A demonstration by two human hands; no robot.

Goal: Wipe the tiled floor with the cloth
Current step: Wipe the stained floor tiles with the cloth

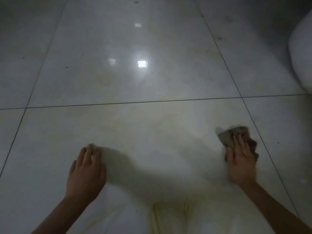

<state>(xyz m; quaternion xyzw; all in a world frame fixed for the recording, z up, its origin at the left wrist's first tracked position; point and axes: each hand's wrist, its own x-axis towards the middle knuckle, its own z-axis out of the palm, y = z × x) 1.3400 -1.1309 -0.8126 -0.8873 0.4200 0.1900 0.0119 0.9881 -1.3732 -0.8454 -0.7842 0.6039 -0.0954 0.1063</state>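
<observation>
Where the right hand (pixel 240 162) presses down at four o'clock, the cloth (pixel 226 139) lies bunched beneath it: brown-grey, crumpled, edges blurred. Its fingers (pixel 244 144) are straight and spread across the cloth, palm down, pressing rather than clutching. At eight o'clock the left hand (pixel 87 168) lies flat on the floor (pixel 135 81), fingers roughly straight, holding nothing, apparently bracing.

Judgement: the cloth is light, soft and limp — it will fold and ride up under a push. Best held by a flat palm over its middle, fingertips pinning the leading edge. The floor is glossy, with glare (pixel 142 63) at twelve o'clock. It is likely slick, so the cloth should slide easily — and so might the bracing hand.

Dark specks (pixel 67 67) at ten o'clock, yellowish staining (pixel 168 210) at six o'clock. White rounded fixture (pixel 302 53) at two o'clock, well apart from the cloth.
</observation>
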